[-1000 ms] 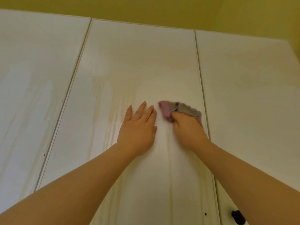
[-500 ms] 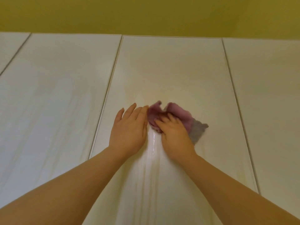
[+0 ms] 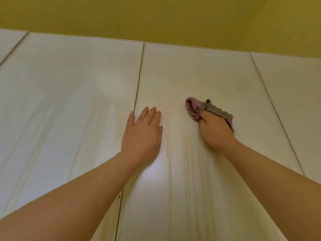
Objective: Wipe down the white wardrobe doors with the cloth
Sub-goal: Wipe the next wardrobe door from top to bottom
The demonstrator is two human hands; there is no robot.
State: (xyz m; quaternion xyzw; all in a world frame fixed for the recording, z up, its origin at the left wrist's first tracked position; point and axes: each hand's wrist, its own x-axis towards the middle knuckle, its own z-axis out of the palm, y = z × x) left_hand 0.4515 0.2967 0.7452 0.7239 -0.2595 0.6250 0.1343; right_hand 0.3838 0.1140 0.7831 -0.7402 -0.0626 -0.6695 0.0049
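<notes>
Two bare forearms, two bare grips.
The left forearm (image 3: 78,193) and right forearm (image 3: 278,174) are uncovered right to the picture's lower edge; the left grip (image 3: 141,134) and right grip (image 3: 214,129) are bare as well.

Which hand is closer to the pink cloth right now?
Right. The right hand grips the cloth; the left hand lies flat on the wardrobe door, left of the cloth, not touching it.

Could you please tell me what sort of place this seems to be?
Probably a bedroom or similar room at home: tall white wardrobe doors fill the view under a yellow wall, and the right hand holds a pink-grey cloth against one door while the left hand rests flat nearby.
</notes>
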